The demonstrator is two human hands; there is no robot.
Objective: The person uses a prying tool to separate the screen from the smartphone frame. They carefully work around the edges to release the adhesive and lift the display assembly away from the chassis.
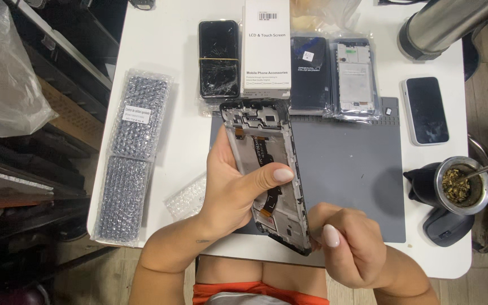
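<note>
My left hand [230, 192] is wrapped around a phone screen assembly [266, 169], inner side up, my thumb pressed across its frame so the orange flex cables and black ribbon show. My right hand [348, 243] is closed into a loose fist at the assembly's near corner, fingertips pinching its edge; I hold the part tilted above the near edge of a grey work mat [351, 169] on the white table [165, 51].

Just left of my left hand lies a small bubble-wrap pouch [186, 199], and farther left a long bubble-wrap sleeve [134, 155] with a label; what is inside it I cannot tell.

To the right of my right hand stands a metal-rimmed mate cup [460, 185] filled with green herb, a metal straw in it, with a dark mouse [446, 227] beside it. Beyond that is a white-cased phone [426, 110].

Farther out from my hands, a cracked black phone [219, 59], a white accessory box [266, 48], and two clear bags: one holds a dark screen [308, 73], the other a phone frame [356, 79]. A steel flask [441, 25] lies at the far right.
</note>
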